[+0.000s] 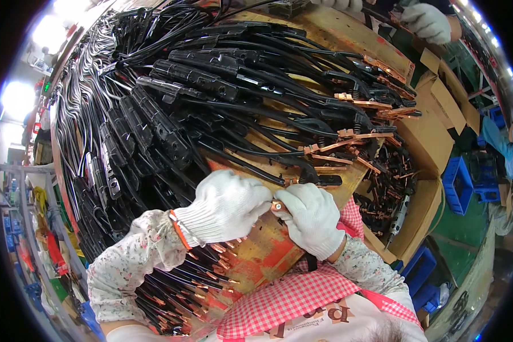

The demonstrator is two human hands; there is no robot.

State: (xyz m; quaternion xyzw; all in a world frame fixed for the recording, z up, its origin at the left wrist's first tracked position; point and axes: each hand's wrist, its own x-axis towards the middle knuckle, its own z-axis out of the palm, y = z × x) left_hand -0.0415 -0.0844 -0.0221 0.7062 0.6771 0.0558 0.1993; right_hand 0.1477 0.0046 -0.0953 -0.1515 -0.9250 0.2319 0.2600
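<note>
My left hand point(225, 204), in a white knit glove, is closed with its fingertips against the near end of a small copper piece. What it grips is hidden by the glove. My right hand point(313, 219), gloved too, pinches that copper fitting point(278, 206), which has a round screw head on its face. Just beyond my hands lies a black clamp handle point(308, 174) with a copper part at its end. Several copper-tipped cable ends point(219, 265) lie fanned beneath my left forearm.
Black cables with plastic handle shells point(194, 80) heap over the worktable point(273, 251). Finished-looking copper jaws point(370, 104) point rightward. At right, a cardboard box point(422, 219) holds copper parts and a silver power screwdriver point(400, 215). A co-worker's gloved hand point(427, 24) is at the far right.
</note>
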